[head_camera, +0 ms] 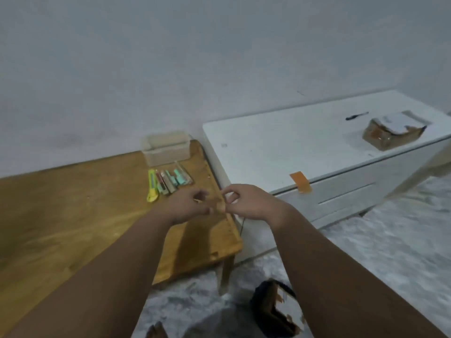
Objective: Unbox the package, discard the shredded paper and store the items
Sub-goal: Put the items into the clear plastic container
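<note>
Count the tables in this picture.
2. The wooden table is at left; the white table stands beside it at right, bearing the package. Others may lie out of frame.

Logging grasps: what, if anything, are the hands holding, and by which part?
A small tan scrap, perhaps tape: the left hand pinches its left end, the right hand its right end.

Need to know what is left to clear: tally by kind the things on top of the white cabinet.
Taped brown cardboard package: 1
Slim black tool: 1
Orange tape strip, hanging over the front edge: 1
Total: 3
Not counted: small brown scrap pinched between left hand and right hand.
</note>
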